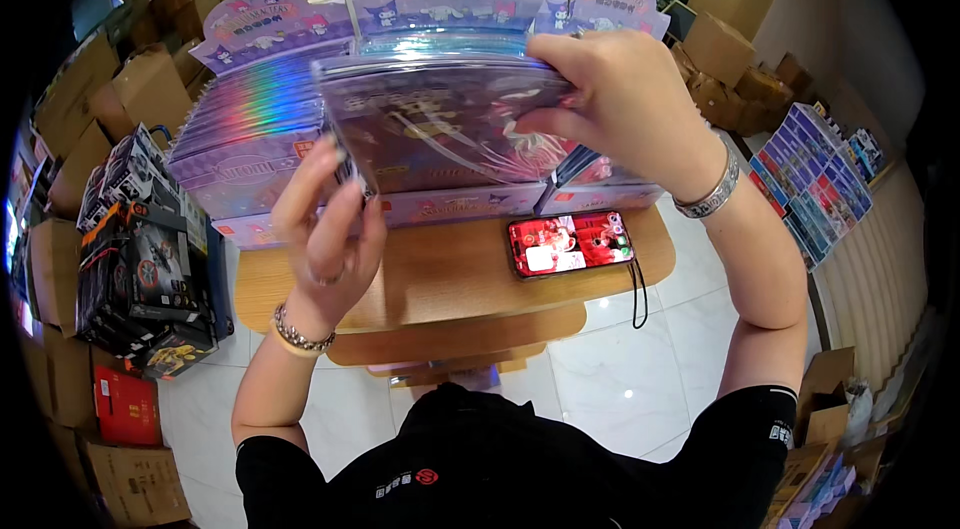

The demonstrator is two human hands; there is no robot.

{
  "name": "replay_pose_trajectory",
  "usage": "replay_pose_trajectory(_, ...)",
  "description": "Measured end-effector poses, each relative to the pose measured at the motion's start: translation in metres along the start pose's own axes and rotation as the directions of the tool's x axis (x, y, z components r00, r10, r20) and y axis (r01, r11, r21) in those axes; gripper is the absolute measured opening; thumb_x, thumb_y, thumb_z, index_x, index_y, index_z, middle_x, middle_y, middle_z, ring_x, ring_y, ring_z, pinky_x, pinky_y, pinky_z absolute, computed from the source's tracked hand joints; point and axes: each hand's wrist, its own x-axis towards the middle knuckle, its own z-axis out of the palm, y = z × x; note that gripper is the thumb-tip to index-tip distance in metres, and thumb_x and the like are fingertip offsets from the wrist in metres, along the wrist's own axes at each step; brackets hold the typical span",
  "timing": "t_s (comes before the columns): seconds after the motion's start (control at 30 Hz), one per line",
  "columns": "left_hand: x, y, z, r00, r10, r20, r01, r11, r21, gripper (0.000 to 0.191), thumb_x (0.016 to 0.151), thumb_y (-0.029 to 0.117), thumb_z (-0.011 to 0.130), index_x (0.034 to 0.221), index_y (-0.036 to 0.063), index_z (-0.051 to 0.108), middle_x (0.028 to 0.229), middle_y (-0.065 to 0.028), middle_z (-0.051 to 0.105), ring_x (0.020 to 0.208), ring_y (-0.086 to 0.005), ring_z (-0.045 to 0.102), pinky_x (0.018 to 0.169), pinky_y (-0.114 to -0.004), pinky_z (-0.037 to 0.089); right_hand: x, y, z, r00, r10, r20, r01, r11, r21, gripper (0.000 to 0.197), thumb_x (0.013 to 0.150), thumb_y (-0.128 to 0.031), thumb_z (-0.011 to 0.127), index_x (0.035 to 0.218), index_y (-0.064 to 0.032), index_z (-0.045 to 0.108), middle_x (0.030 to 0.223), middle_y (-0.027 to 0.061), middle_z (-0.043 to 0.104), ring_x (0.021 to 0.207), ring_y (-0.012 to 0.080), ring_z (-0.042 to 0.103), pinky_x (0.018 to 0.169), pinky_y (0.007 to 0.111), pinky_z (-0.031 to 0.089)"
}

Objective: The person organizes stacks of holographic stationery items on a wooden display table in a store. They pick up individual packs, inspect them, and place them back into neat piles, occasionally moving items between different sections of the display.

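My right hand [615, 101] grips a stack of clear-wrapped flat packs [427, 131] by its upper right corner, thumb on the front face. The stack is tilted up in front of the middle display box. At its lower left edge are the fingers of my left hand [334, 229], slightly blurred; whether they pinch the edge or only touch it is unclear. Behind the stack stands a row of purple display boxes with printed character headers. The left display box [247, 172] is filled with shiny, iridescent packs [259, 97]. Most of the middle box's front [465, 205] is hidden.
A lit smartphone [571, 244] with a strap lies on the wooden table [442, 274], near its front edge. Black product boxes [150, 266] are piled at left. Cardboard cartons [142, 90] line the left side, more cartons [720, 52] the back right. A colourful box stack [814, 176] stands at right.
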Motion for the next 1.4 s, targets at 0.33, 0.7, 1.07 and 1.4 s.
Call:
replay_pose_trajectory(0.33,0.063,-0.025,-0.002,0.949,0.055,0.309,-0.202,0.861,0.466,0.074,0.065,0.017,0.083,0.135,0.0193,0.059,0.134,-0.0065,0.053,0.121,-0.029,0.051,0.101,-0.046,0.042,0.016,0.02,0.014,0.985,-0.022,0.171,-0.008,0.985,0.173,0.045,0.07,-0.019,0.085,0.108,-0.0022,0.066,0.08,0.0174,0.067,0.073,0.0355,0.064,0.066,0.037,0.051)
replay_pose_trajectory(0.7,0.056,-0.025,-0.003,0.89,-0.07,0.451,-0.163,0.874,0.458,0.078,0.058,0.012,0.086,0.132,0.0184,0.061,0.124,-0.0027,0.059,0.114,-0.025,0.057,0.105,-0.047,0.041,0.01,0.012,0.034,0.982,0.055,0.178,-0.097,0.966,0.241,0.051,0.068,-0.013,0.085,0.112,-0.0029,0.061,0.089,0.0148,0.066,0.08,0.0316,0.064,0.074,0.038,0.05)
replay_pose_trajectory(1.07,0.041,-0.026,0.01,0.833,-0.146,0.533,-0.177,0.843,0.507,0.071,0.064,0.015,0.084,0.132,0.018,0.063,0.129,0.0021,0.064,0.125,-0.0201,0.057,0.111,-0.048,0.034,0.008,0.016,0.044,0.914,-0.12,0.387,0.072,0.988,0.136,0.09,0.079,-0.013,0.076,0.15,0.0031,0.022,0.143,0.0291,0.039,0.129,0.0412,0.045,0.106,0.049,0.037)
replay_pose_trajectory(1.4,0.047,-0.007,0.011,0.791,-0.232,0.566,-0.197,0.78,0.594,0.055,0.089,0.044,0.066,0.132,0.0116,0.062,0.132,-0.0029,0.064,0.127,-0.0197,0.057,0.122,-0.046,0.012,-0.006,0.005,0.06,0.936,0.044,0.349,0.006,0.99,-0.14,0.105,0.064,-0.016,0.088,0.152,-0.0165,0.031,0.157,0.0126,0.033,0.144,0.0314,0.033,0.116,0.061,0.023)
